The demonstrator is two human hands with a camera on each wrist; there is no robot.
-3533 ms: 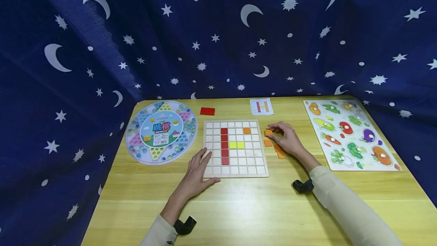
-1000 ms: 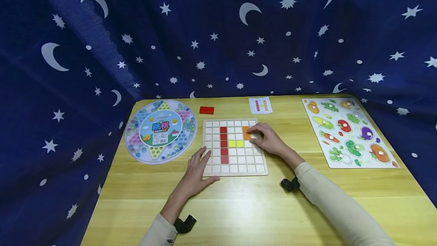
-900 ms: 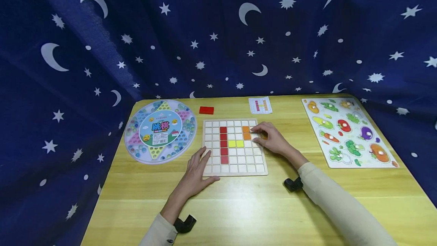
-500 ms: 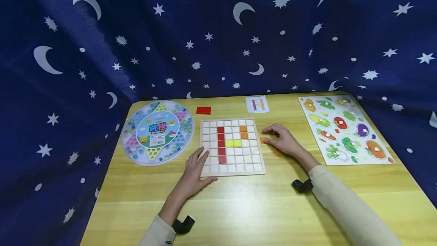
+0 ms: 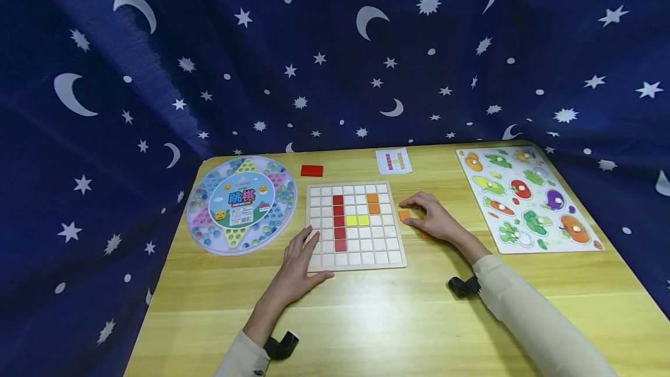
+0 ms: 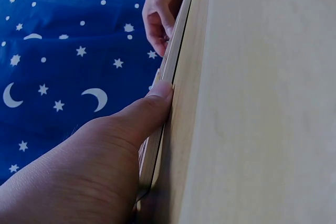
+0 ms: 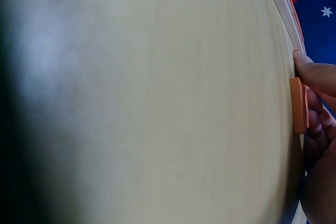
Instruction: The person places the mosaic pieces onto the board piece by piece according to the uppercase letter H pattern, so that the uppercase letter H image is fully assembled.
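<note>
A wooden grid board (image 5: 379,259) holds a column of several red tiles (image 5: 339,221), two yellow tiles (image 5: 357,220) and two orange tiles (image 5: 373,203). My left hand (image 5: 294,275) rests at its front left corner, fingers spread along the left side. In the left wrist view, the left thumb (image 6: 144,114) lies against the board's edge. Right of the board, my right hand (image 5: 434,220) has thumb and forefinger on either side of a loose orange tile (image 5: 405,215); the thumb is at its near edge, the forefinger looks slightly apart. More orange tiles (image 7: 299,106) lie partly hidden under that hand.
Behind the board are a red block or tile stack (image 5: 312,171) and a pattern card (image 5: 394,161) printed with a coloured H. A round marble board game (image 5: 241,205) is at the left, a vegetable puzzle (image 5: 528,202) at the right. A starry curtain (image 5: 335,45) stands behind.
A second orange tile now sits on the board below the first. My right hand has released it and moved back right to the loose orange tiles. The left hand has stayed in place.
</note>
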